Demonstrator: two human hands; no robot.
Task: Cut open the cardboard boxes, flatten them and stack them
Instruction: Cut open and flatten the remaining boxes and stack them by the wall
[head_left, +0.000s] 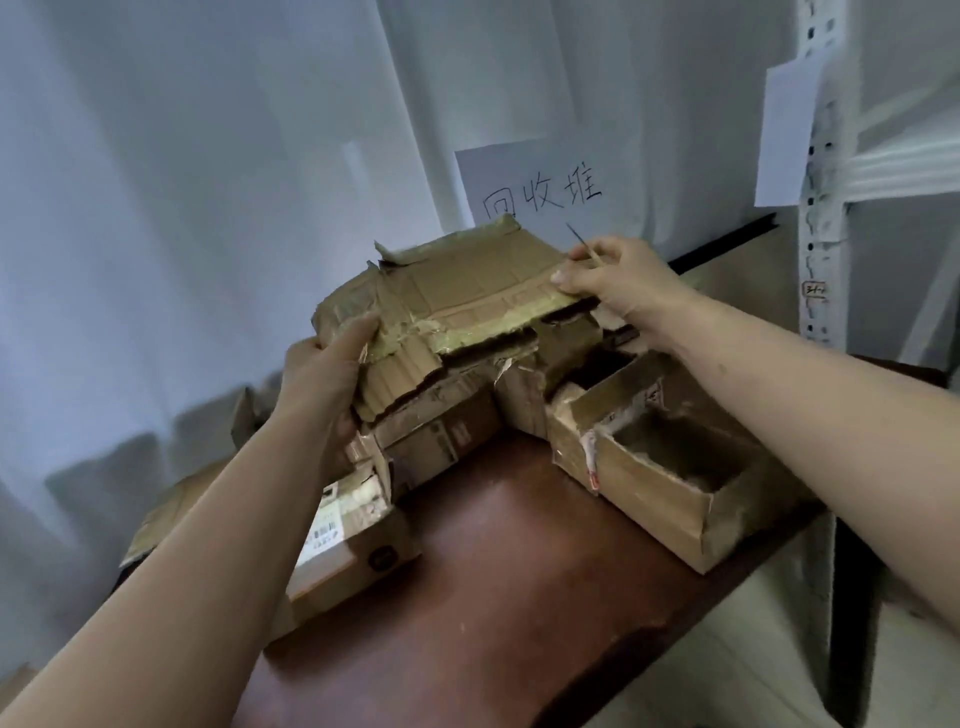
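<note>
While both hands grip — flattened cardboard, creased, tape-torn, ragged-edged.

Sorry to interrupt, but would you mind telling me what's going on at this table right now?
A person is holding a flattened cardboard piece with both hands over a pile of cardboard at the back of the brown table. The left hand grips its left edge; the right hand pinches its right edge and also holds a thin blade-like tool. An open-topped box on the right and a labelled box on the left are not yet flattened. A handwritten paper sign hangs behind.
</note>
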